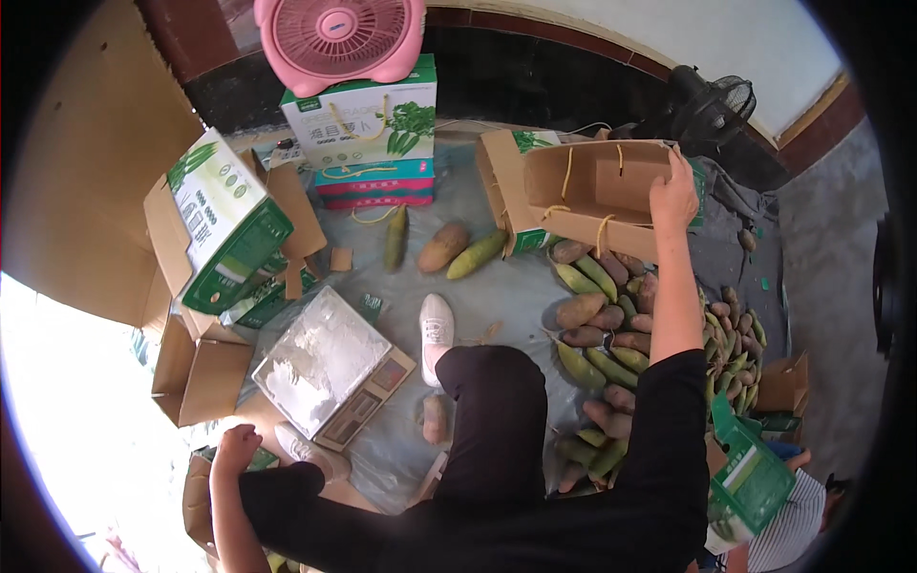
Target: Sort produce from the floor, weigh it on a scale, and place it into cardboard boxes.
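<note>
My right hand [674, 196] grips the right-hand edge of an open cardboard carton [594, 196] with yellow cord handles. The carton lies tilted with its open side toward me, and its inside shows bare cardboard. Under and beside it are piled green radishes [579, 366] and brownish roots [580, 310]. At the lower left, my left hand [237, 447] is curled into a loose fist, with nothing visible in it. Just below that hand stands another carton [198, 501], partly hidden by my arm. A flat scale [325, 358] with a white, dusty top lies between my feet and the left-hand cartons.
A pink fan [341, 38] stands on stacked gift boxes [368, 124] at the back; a black fan [712, 105] is farther right. Open cartons [215, 215] crowd the left. More roots [735, 344] lie on the right. Another person's striped sleeve [788, 520] shows beside a green carton [755, 473].
</note>
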Demonstrator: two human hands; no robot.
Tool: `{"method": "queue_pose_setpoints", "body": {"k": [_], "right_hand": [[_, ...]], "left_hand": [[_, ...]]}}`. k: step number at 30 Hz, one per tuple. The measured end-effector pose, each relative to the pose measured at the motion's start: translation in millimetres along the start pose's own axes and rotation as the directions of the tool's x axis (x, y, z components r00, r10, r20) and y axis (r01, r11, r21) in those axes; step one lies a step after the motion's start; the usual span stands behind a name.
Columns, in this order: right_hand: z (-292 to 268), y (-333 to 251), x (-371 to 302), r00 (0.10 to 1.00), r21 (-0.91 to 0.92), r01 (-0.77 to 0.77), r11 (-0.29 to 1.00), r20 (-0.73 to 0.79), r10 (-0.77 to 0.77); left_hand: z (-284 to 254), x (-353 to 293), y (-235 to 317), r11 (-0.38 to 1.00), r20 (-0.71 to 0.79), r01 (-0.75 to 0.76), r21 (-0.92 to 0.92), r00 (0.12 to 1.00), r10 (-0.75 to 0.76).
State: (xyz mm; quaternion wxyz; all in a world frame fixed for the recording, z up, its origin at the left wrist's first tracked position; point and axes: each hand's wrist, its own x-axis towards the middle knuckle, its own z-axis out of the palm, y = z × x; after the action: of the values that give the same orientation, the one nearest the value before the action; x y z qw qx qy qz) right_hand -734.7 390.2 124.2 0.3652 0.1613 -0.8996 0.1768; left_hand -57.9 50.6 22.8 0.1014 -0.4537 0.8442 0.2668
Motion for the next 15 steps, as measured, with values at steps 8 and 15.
{"method": "queue_pose_setpoints", "body": {"k": [8,15], "right_hand": [[-53.0,-61.9,8.4,0.982,0.058,0.175,0.983,0.06,-0.178],[-92.2,-146.0,-17.7,0.883,0.434,0.422,0.796,0.004,-0.47]], "left_hand": [[-8.3,-19.3,2.4,0.994,-0.032,-0.006,-0.106,0.999,0.003],[-10.7,-38.7,-3.4,0.995,0.026,0.068,-0.075,0.997,-0.066]]}}
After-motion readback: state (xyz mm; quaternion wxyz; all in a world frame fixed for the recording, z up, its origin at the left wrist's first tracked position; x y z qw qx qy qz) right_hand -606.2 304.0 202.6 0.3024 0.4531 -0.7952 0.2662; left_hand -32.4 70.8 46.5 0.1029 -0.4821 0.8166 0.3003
